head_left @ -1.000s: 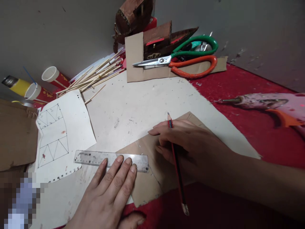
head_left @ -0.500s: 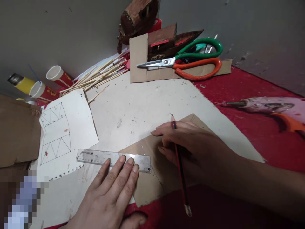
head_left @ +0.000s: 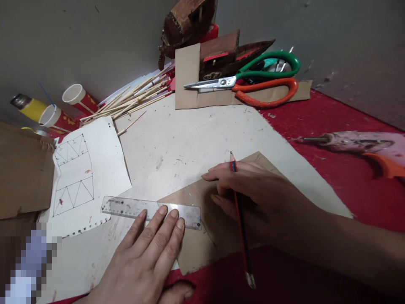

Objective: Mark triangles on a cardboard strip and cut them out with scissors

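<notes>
Grip state, left: fingers of the left hand [head_left: 148,249] slightly apart, laid flat on the clear ruler [head_left: 187,214], clamped on nothing. Grip state, right: the right hand [head_left: 262,198] is closed around the pencil [head_left: 241,230], point directed away from the person.

Location: the cardboard [head_left: 193,251] lies under both hands, partly on the white sheet [head_left: 190,131] covering the bench [head_left: 373,207]. The ruler crosses its left edge.

Progress, as judged: marking appears partly done; a thin dark line shows beside the ruler's right end. The pencil point is not marking along the ruler. The cardboard piece is uncut along that line; scissors [head_left: 224,82] lie apart, unheld.
</notes>
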A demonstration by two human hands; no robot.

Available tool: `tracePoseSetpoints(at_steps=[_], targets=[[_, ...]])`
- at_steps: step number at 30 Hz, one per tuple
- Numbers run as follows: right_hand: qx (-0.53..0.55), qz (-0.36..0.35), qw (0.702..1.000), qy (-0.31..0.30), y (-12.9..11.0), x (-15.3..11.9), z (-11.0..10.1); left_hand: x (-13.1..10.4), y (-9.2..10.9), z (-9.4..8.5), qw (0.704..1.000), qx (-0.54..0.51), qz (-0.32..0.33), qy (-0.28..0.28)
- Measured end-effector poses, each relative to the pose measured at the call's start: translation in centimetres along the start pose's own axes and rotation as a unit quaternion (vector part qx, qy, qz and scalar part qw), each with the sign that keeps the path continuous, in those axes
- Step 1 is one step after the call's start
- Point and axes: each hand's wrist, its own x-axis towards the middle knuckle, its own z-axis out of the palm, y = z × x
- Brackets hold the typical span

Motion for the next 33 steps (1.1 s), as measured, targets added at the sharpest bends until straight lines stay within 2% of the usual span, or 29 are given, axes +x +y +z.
tracePoseSetpoints(at_steps=[17,21,28,30,33], targets=[[-0.003,0.011,1.000,-0.022,-0.2,-0.1,-0.2,-0.2,-0.2,0.0,1.000,-0.006,0.016,0.018],[-0.004,0.018,1.000,-0.014,-0.2,-0.1,-0.1,-0.2,-0.2,0.2,1.000,0.008,0.026,0.010],[0.014,0.012,1.000,-0.015,-0.2,0.4,-0.2,-0.5,0.0,0.5,1.000,-0.013,0.000,0.027],[0.031,0.002,0.999,-0.016,-0.4,0.5,-0.5,-0.4,0.1,0.3,1.000,-0.010,0.002,0.015],[0.070,0.021,0.997,0.015,-0.8,0.2,-1.0,-0.3,0.1,-0.1,1.000,-0.004,-0.001,0.006]])
